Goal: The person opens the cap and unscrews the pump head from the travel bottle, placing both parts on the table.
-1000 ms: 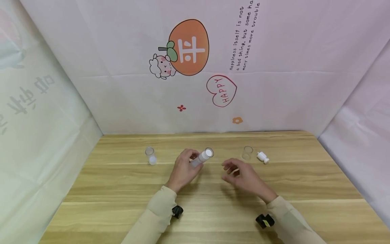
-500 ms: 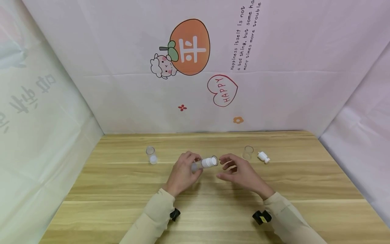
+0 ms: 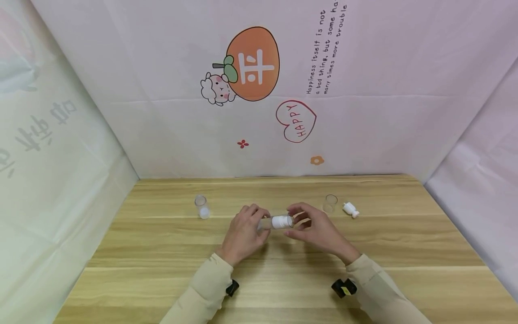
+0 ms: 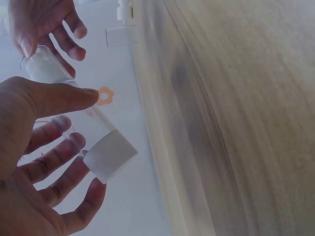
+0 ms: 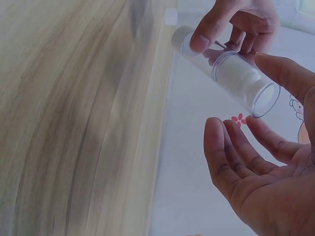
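Note:
A clear cylindrical pump bottle point(image 3: 265, 223) with a frosted white base, white pump top and transparent cap point(image 3: 283, 221) lies nearly level above the table. My left hand point(image 3: 244, 231) grips its body between thumb and fingers; the white base point(image 4: 110, 156) shows past those fingers in the left wrist view. At the capped end is my right hand point(image 3: 317, 229), thumb and fingers spread to either side of the cap. In the right wrist view the right fingertips point(image 5: 251, 122) lie close to the cap's rim; whether they touch it, I cannot tell.
A second clear bottle point(image 3: 201, 206) with a white base stands at the left of the wooden table point(image 3: 162, 252). Behind my right hand are a loose clear cap point(image 3: 330, 204) and a white pump head point(image 3: 350, 209). Printed white cloth point(image 3: 182, 144) rises along the table's back edge.
My left hand has tilted the bottle from slanting upward to nearly level, its capped end swinging right and down. My right hand has moved left, bringing its fingers around the cap.

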The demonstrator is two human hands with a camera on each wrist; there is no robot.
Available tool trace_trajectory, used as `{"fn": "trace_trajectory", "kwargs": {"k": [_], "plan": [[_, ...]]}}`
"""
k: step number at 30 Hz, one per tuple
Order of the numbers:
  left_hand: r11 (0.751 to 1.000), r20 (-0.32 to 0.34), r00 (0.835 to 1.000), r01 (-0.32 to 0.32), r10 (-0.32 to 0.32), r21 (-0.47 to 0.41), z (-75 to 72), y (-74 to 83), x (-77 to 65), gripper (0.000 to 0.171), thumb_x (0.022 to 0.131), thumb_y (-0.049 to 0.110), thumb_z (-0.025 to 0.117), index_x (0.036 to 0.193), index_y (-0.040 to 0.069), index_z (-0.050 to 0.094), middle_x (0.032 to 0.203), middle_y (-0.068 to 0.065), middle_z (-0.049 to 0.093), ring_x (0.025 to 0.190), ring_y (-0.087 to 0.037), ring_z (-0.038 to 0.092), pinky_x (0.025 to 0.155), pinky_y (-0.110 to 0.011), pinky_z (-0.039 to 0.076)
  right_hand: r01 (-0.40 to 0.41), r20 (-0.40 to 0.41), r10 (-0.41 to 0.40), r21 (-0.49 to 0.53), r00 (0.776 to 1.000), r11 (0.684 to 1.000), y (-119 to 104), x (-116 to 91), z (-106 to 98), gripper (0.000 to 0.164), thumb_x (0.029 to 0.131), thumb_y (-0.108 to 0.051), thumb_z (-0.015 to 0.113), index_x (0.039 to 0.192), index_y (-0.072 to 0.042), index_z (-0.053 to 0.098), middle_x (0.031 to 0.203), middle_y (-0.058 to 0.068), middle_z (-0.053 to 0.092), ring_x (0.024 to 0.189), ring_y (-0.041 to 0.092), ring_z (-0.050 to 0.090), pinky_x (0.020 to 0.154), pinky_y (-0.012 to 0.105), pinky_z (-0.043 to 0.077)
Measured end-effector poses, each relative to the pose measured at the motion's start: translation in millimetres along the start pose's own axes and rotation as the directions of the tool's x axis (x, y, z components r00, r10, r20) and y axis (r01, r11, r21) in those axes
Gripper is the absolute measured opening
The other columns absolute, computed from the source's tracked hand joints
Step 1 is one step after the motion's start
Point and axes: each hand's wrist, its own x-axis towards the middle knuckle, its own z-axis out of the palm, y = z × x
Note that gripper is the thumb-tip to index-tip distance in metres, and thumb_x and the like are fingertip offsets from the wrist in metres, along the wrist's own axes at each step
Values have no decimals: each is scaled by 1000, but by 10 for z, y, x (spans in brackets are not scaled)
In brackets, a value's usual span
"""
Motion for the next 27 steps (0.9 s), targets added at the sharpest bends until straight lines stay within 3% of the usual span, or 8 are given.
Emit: {"fn": "trace_trajectory", "kwargs": {"k": [5, 13, 21, 27], "plan": [[999, 6, 1000, -21, 21, 32, -7, 24, -8, 35, 78, 14, 88, 108, 12, 70, 104, -1, 66, 90, -20, 61, 74, -36, 54, 2, 2, -2, -8, 1000, 1000, -36, 10, 22, 48, 86, -18, 84, 125, -1, 62, 119, 18, 65, 99, 25, 65, 84, 40, 57], [997, 29, 999, -22, 20, 69, -18, 56, -8, 37, 78, 16, 89, 109, 13, 70, 105, -2, 66, 94, -22, 61, 76, -39, 54, 1, 0, -1, -27, 1000, 1000, -66, 20, 54, 39, 86, -12, 83, 118, -1, 65, 112, 10, 67, 97, 26, 65, 83, 41, 58], [997, 39, 999, -26, 23, 70, -24, 68, -9, 37, 78, 16, 89, 109, 13, 70, 104, -1, 65, 93, -21, 60, 77, -38, 54, 7, -2, -7, -20, 1000, 1000, -58, 11, 73, 30, 87, -7, 81, 114, -3, 66, 106, 8, 68, 95, 26, 65, 80, 33, 57], [1000, 84, 996, -7, 4, 29, -41, 64, -6, 36, 80, 16, 88, 109, 11, 69, 106, -2, 64, 94, -20, 60, 76, -35, 54, 14, -2, -14, -11, 1000, 1000, -37, 10, 91, 29, 88, -4, 79, 113, -2, 66, 106, 8, 68, 94, 27, 65, 80, 32, 57]]}}
